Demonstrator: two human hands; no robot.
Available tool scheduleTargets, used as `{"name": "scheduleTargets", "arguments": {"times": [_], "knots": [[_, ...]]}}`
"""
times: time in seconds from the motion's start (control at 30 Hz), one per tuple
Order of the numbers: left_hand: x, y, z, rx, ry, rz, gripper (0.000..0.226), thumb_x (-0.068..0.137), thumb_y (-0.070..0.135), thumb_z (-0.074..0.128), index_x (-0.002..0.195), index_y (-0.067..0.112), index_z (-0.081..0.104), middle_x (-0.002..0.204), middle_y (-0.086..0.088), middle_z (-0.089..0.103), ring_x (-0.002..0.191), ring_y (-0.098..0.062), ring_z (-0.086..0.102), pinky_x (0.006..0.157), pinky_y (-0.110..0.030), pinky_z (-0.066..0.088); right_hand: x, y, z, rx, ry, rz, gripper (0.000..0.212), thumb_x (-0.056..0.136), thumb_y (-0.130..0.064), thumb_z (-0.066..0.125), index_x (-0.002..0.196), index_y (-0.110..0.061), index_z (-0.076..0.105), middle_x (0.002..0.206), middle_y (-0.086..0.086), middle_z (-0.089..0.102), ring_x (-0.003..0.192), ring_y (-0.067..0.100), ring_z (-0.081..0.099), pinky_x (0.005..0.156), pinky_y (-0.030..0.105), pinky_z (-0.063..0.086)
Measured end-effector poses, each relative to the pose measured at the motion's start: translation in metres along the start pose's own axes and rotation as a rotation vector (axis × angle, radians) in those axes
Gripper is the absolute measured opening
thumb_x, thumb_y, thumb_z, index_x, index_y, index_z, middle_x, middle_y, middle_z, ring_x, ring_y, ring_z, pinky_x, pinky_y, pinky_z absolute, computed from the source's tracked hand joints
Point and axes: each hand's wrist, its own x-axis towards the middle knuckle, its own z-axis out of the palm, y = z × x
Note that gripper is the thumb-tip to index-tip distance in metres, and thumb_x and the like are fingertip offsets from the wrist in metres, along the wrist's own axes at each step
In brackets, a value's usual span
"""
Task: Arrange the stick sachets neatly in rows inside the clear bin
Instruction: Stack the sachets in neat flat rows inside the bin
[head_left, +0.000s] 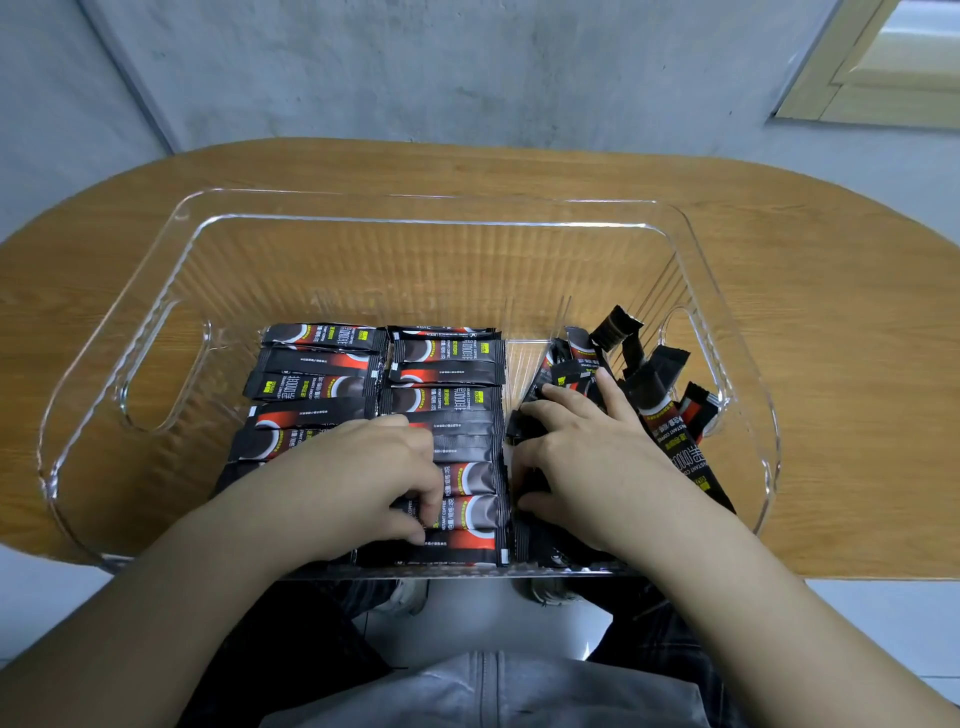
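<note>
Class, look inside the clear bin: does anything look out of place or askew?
Yes. The sachets on the right lie jumbled and tilted against the clear bin wall, while the two left rows lie flat and stacked.
</note>
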Motion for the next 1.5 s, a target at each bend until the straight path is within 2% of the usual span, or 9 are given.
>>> {"name": "scheduleTargets", "arguments": {"times": [0.23, 0.53, 0.77, 0.97, 1.03, 1.17, 1.3, 1.43, 1.5], "knots": [[0.001, 0.0, -0.009, -0.066, 0.036, 0.003, 0.01, 0.079, 0.044, 0.068, 0.079, 0.035, 0.063, 0.085, 0.017, 0.048, 0.09, 0.003, 0.038, 0.079, -0.017, 0.034, 0.0, 0.001, 0.003, -0.005, 0.007, -0.004, 0.036, 0.09, -0.05, 0.051, 0.123, -0.038, 0.057, 0.153, -0.002, 0.025, 0.145, 0.018, 0.007, 0.112, 0.05, -0.015], [0.077, 0.017, -0.05, -0.184, 0.362, 0.167, 0.009, 0.085, 0.025, 0.066, 0.094, 0.027, 0.067, 0.087, 0.017, 0.05, 0.081, 0.004, 0.044, 0.081, -0.024, 0.037, 0.0, -0.002, 0.007, -0.022, 0.068, -0.003, 0.038, 0.094, -0.042, 0.046, 0.129, -0.031, 0.054, 0.154, 0.003, 0.024, 0.145, 0.021, 0.007, 0.111, 0.051, -0.016], [0.131, 0.052, -0.07, -0.224, 0.154, 0.322, 0.018, 0.083, 0.023, 0.07, 0.101, 0.024, 0.07, 0.1, 0.011, 0.058, 0.092, -0.011, 0.054, 0.086, -0.033, 0.044, 0.002, -0.001, 0.011, -0.048, 0.143, -0.01, 0.037, 0.093, -0.036, 0.046, 0.127, -0.025, 0.056, 0.149, 0.008, 0.033, 0.144, 0.026, 0.011, 0.111, 0.054, -0.005], [0.143, 0.06, -0.071, -0.274, 0.109, 0.302, 0.009, 0.083, 0.02, 0.068, 0.079, 0.025, 0.062, 0.082, 0.014, 0.053, 0.069, -0.001, 0.047, 0.071, -0.024, 0.043, 0.003, -0.004, 0.014, -0.058, 0.179, -0.01, 0.032, 0.086, -0.033, 0.056, 0.114, -0.022, 0.067, 0.139, 0.013, 0.049, 0.138, 0.033, 0.03, 0.112, 0.058, 0.003], [0.138, 0.057, -0.077, -0.288, 0.184, 0.267, 0.013, 0.085, 0.018, 0.066, 0.078, 0.025, 0.059, 0.076, 0.017, 0.054, 0.067, 0.004, 0.049, 0.066, -0.016, 0.04, 0.003, -0.001, 0.018, -0.079, 0.183, -0.027, 0.036, 0.092, -0.033, 0.05, 0.124, -0.022, 0.059, 0.148, 0.012, 0.036, 0.143, 0.03, 0.018, 0.112, 0.055, -0.009], [0.103, 0.032, -0.09, -0.372, 0.406, 0.083, 0.015, 0.087, 0.012, 0.062, 0.079, 0.022, 0.054, 0.063, 0.016, 0.049, 0.054, 0.009, 0.047, 0.054, -0.008, 0.033, 0.002, -0.004, 0.014, -0.068, 0.183, -0.014, 0.03, 0.082, -0.036, 0.061, 0.11, -0.026, 0.068, 0.138, 0.011, 0.05, 0.135, 0.03, 0.037, 0.11, 0.055, -0.005], [0.042, -0.006, -0.083, -0.54, 0.451, -0.118, 0.027, 0.087, 0.007, 0.06, 0.087, 0.034, 0.058, 0.08, 0.007, 0.061, 0.068, -0.01, 0.056, 0.07, -0.03, 0.047, 0.001, 0.001, 0.014, -0.039, 0.138, -0.041, 0.04, 0.094, -0.037, 0.045, 0.133, -0.027, 0.05, 0.153, 0.007, 0.024, 0.145, 0.023, 0.008, 0.11, 0.048, -0.017], [-0.011, -0.024, -0.056, -0.69, 0.358, -0.307, 0.025, 0.085, 0.011, 0.064, 0.085, 0.035, 0.071, 0.08, -0.001, 0.071, 0.079, -0.034, 0.064, 0.08, -0.047, 0.051, 0.001, -0.001, 0.014, -0.005, 0.116, -0.046, 0.041, 0.094, -0.04, 0.045, 0.133, -0.029, 0.048, 0.154, 0.003, 0.023, 0.146, 0.02, 0.006, 0.112, 0.049, -0.015], [-0.026, -0.023, -0.043, -0.706, 0.279, -0.36, 0.028, 0.083, 0.012, 0.066, 0.082, 0.04, 0.07, 0.076, -0.002, 0.071, 0.072, -0.028, 0.063, 0.076, -0.043, 0.05, 0.002, 0.0, 0.013, -0.005, 0.105, -0.035, 0.041, 0.094, -0.041, 0.046, 0.133, -0.03, 0.049, 0.154, 0.002, 0.023, 0.146, 0.019, 0.006, 0.112, 0.048, -0.015]]}}
